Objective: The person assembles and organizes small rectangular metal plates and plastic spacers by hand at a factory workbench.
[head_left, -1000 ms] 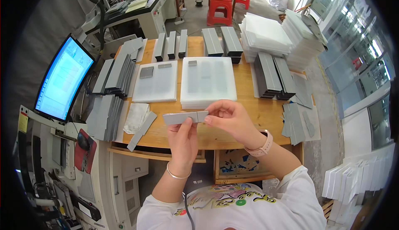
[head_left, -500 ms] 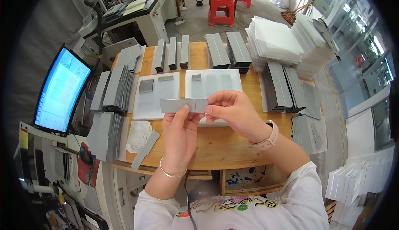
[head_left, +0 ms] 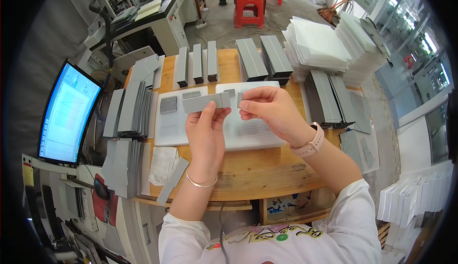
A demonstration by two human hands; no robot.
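My left hand (head_left: 206, 133) pinches a flat grey strip (head_left: 201, 103) from below, thumb on its face; a seam crosses the strip near its right end. Just right of that end, my right hand (head_left: 275, 110) holds a small grey piece (head_left: 240, 99) between thumb and fingers, with a narrow gap between the two. Both hands are above two pale translucent sheet stacks, the left one (head_left: 179, 130) and the right one (head_left: 255, 137). On the left stack lie a dark grey square group of small pieces (head_left: 168, 105) and a short grey bundle (head_left: 191, 93). Another small grey bundle (head_left: 230, 92) rests on the right stack.
Stacked grey strips (head_left: 200, 63) line the wooden table's (head_left: 238, 183) far side, with more piles (head_left: 132, 109) at left and right. A crumpled white cloth (head_left: 161, 164) and a loose grey strip (head_left: 172, 180) lie near left. A monitor (head_left: 69, 111) stands left; an open drawer (head_left: 296, 202) is below.
A small grey piece has come away from the strip's right end in my right hand. Both hands have risen slightly in view, and the view has shifted a little.
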